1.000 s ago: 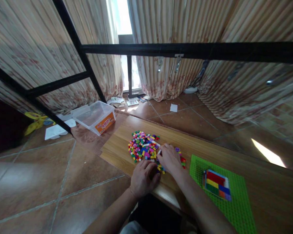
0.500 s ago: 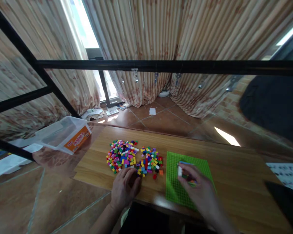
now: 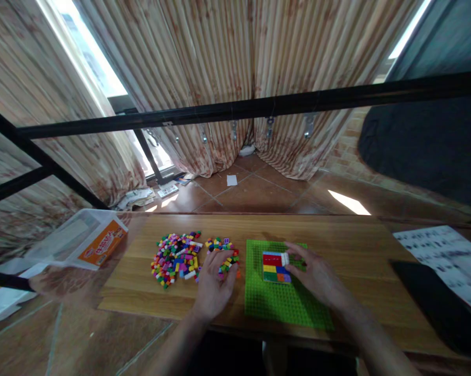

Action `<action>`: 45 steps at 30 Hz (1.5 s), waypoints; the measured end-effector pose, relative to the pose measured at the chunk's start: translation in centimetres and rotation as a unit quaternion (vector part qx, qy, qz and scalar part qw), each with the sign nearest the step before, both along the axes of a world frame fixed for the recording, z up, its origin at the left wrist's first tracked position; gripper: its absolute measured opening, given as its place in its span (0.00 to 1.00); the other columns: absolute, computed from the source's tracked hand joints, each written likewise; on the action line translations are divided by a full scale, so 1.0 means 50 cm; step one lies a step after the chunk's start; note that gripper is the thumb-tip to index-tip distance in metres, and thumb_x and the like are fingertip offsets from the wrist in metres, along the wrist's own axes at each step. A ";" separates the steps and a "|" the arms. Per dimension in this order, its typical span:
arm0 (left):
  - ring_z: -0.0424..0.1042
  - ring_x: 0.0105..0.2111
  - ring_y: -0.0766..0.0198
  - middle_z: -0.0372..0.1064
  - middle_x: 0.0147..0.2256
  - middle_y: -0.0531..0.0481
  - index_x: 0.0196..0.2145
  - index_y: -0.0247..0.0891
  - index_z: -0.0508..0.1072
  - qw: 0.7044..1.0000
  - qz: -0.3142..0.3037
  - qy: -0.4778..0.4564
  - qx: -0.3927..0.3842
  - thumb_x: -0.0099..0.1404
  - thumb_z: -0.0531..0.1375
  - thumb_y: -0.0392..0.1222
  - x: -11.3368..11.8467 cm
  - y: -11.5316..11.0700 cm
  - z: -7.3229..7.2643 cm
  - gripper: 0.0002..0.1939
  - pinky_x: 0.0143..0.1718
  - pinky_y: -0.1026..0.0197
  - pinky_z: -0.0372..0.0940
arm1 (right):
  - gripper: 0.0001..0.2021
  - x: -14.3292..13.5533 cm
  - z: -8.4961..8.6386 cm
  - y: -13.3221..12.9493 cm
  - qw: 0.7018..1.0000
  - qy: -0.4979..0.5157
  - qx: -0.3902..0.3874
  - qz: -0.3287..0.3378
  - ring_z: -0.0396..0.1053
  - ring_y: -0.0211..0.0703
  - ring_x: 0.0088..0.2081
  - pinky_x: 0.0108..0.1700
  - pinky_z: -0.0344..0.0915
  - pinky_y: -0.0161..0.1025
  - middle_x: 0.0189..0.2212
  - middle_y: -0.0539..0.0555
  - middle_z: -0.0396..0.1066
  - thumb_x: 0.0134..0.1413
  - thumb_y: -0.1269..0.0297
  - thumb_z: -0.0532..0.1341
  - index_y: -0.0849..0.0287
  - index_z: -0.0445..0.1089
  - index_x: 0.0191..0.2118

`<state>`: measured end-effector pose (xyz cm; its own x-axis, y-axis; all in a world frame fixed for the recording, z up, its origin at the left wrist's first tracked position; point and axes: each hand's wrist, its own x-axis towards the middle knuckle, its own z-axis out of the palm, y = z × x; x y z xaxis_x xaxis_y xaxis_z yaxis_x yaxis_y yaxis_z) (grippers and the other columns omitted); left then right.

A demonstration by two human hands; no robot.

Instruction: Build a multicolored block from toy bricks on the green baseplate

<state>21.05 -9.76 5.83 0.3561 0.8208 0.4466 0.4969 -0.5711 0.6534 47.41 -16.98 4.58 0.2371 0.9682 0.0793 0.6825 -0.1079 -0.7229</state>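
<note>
A green studded baseplate (image 3: 288,308) lies on the wooden table. On its upper part sits a block of bricks (image 3: 273,269) in red, yellow, green, blue, orange and purple, with white at its right end. My right hand (image 3: 311,271) is at that right end, its thumb and fingers apart beside the white bricks; nothing is visibly held. My left hand (image 3: 216,287) is over the near side of the smaller brick pile (image 3: 219,244), fingers curved and apart, partly covering it. To its left is a larger pile of mixed bricks (image 3: 176,258).
At the table's left end stands a clear plastic box (image 3: 66,245) with an orange label. A dark flat object (image 3: 427,297) and a printed sheet (image 3: 443,250) lie at the right. A black metal bar (image 3: 219,112) crosses beyond the table, before the curtains.
The view has shifted. My right hand has moved off the top of the brick block to its right side, uncovering it. My left hand has moved onto the smaller pile.
</note>
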 end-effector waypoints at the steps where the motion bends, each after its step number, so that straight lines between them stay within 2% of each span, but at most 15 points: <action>1: 0.72 0.44 0.58 0.73 0.41 0.47 0.44 0.40 0.72 0.999 -0.018 0.002 -0.028 0.65 0.58 0.39 0.032 0.009 0.011 0.10 0.48 0.52 0.67 | 0.25 0.002 0.000 0.002 1.000 0.000 -0.005 0.012 0.72 0.47 0.46 0.51 0.66 0.49 0.45 0.53 0.75 0.54 0.61 0.60 0.50 0.63 0.59; 4: 0.73 0.43 0.59 0.74 0.41 0.46 0.43 0.38 0.73 0.990 -0.069 0.000 -0.119 0.62 0.59 0.37 0.124 0.040 0.029 0.11 0.48 0.54 0.67 | 0.26 0.010 0.003 0.008 0.999 0.002 -0.017 0.040 0.71 0.48 0.48 0.53 0.65 0.50 0.47 0.53 0.74 0.54 0.62 0.60 0.49 0.62 0.60; 8: 0.74 0.39 0.62 0.76 0.40 0.47 0.43 0.35 0.73 0.955 -0.162 -0.016 -0.248 0.62 0.58 0.38 0.220 0.075 0.018 0.12 0.43 0.61 0.69 | 0.27 0.014 0.009 0.013 0.998 0.004 -0.036 0.051 0.73 0.48 0.47 0.51 0.66 0.49 0.47 0.53 0.75 0.54 0.63 0.60 0.49 0.61 0.60; 11: 0.75 0.35 0.63 0.76 0.34 0.50 0.38 0.36 0.75 0.931 -0.222 0.021 -0.290 0.59 0.60 0.38 0.263 0.088 -0.001 0.08 0.39 0.63 0.69 | 0.27 0.013 0.013 0.016 0.998 -0.002 -0.035 0.058 0.73 0.48 0.47 0.50 0.67 0.48 0.49 0.53 0.74 0.53 0.64 0.60 0.49 0.61 0.61; 14: 0.74 0.32 0.64 0.76 0.31 0.52 0.34 0.35 0.74 0.919 -0.233 0.060 -0.313 0.54 0.62 0.33 0.280 0.092 -0.013 0.07 0.36 0.64 0.68 | 0.29 0.013 0.016 0.018 0.997 -0.001 -0.038 0.067 0.73 0.48 0.46 0.49 0.67 0.46 0.49 0.52 0.74 0.52 0.66 0.61 0.48 0.60 0.61; 18: 0.75 0.32 0.63 0.76 0.32 0.50 0.34 0.35 0.74 0.914 -0.194 0.064 -0.351 0.51 0.63 0.32 0.279 0.091 -0.018 0.09 0.34 0.65 0.68 | 0.31 0.013 0.016 0.017 0.997 0.010 -0.052 0.060 0.73 0.47 0.47 0.48 0.67 0.45 0.48 0.50 0.75 0.52 0.66 0.61 0.45 0.57 0.62; 23: 0.75 0.33 0.63 0.77 0.33 0.48 0.34 0.33 0.75 0.908 -0.181 0.068 -0.372 0.51 0.64 0.33 0.279 0.091 -0.020 0.10 0.33 0.65 0.68 | 0.31 0.014 0.004 0.016 0.997 0.037 -0.037 0.052 0.74 0.47 0.46 0.48 0.67 0.46 0.47 0.50 0.76 0.52 0.65 0.61 0.47 0.58 0.62; 27: 0.75 0.34 0.63 0.77 0.34 0.49 0.35 0.34 0.75 0.915 -0.184 0.093 -0.347 0.53 0.64 0.33 0.281 0.088 -0.021 0.09 0.36 0.65 0.69 | 0.29 0.012 -0.009 0.015 0.996 0.077 -0.021 0.043 0.74 0.47 0.45 0.48 0.68 0.46 0.46 0.51 0.76 0.51 0.65 0.62 0.48 0.61 0.61; 30: 0.76 0.35 0.63 0.77 0.36 0.48 0.40 0.35 0.75 0.923 -0.174 0.121 -0.321 0.54 0.64 0.35 0.277 0.081 -0.017 0.14 0.37 0.64 0.69 | 0.27 0.014 -0.023 0.004 0.993 0.118 -0.013 0.011 0.75 0.47 0.41 0.46 0.70 0.46 0.45 0.53 0.76 0.50 0.61 0.63 0.51 0.64 0.58; 33: 0.76 0.37 0.61 0.77 0.39 0.46 0.45 0.34 0.74 0.935 -0.147 0.141 -0.291 0.55 0.65 0.38 0.271 0.073 -0.011 0.19 0.40 0.62 0.70 | 0.26 0.016 -0.045 -0.024 0.987 0.159 -0.002 -0.035 0.75 0.48 0.42 0.46 0.70 0.47 0.46 0.55 0.75 0.51 0.55 0.62 0.53 0.65 0.57; 36: 0.75 0.38 0.59 0.77 0.39 0.46 0.46 0.35 0.74 0.946 -0.146 0.148 -0.250 0.56 0.65 0.42 0.260 0.066 -0.004 0.19 0.42 0.59 0.70 | 0.25 0.012 -0.070 -0.069 0.979 0.181 0.001 -0.089 0.74 0.50 0.45 0.47 0.70 0.48 0.45 0.58 0.76 0.52 0.51 0.59 0.56 0.66 0.54; 40: 0.74 0.40 0.60 0.76 0.40 0.47 0.43 0.37 0.74 0.972 -0.134 0.063 -0.183 0.63 0.59 0.41 0.221 0.048 0.007 0.12 0.45 0.59 0.69 | 0.22 -0.003 -0.087 -0.127 0.979 0.158 -0.007 -0.131 0.74 0.51 0.46 0.50 0.69 0.48 0.44 0.58 0.76 0.52 0.50 0.58 0.56 0.70 0.51; 43: 0.74 0.41 0.62 0.75 0.40 0.48 0.41 0.37 0.74 0.983 -0.098 -0.035 -0.151 0.65 0.56 0.40 0.159 0.014 0.010 0.09 0.47 0.59 0.67 | 0.22 -0.020 -0.078 -0.150 0.978 0.148 -0.013 -0.145 0.74 0.50 0.46 0.50 0.69 0.48 0.45 0.57 0.76 0.52 0.50 0.58 0.56 0.70 0.50; 45: 0.73 0.41 0.62 0.75 0.40 0.47 0.42 0.37 0.73 0.982 -0.062 -0.082 -0.158 0.65 0.56 0.41 0.106 -0.022 0.004 0.10 0.48 0.59 0.67 | 0.23 -0.035 -0.066 -0.155 0.979 0.135 -0.010 -0.154 0.74 0.51 0.46 0.49 0.69 0.48 0.45 0.58 0.76 0.52 0.50 0.58 0.57 0.70 0.49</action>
<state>26.34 -10.86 6.01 0.4059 0.8828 0.2364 0.3094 -0.3761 0.8734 45.65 -24.71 1.26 0.5281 0.8481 -0.0441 0.3993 -0.2938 -0.8684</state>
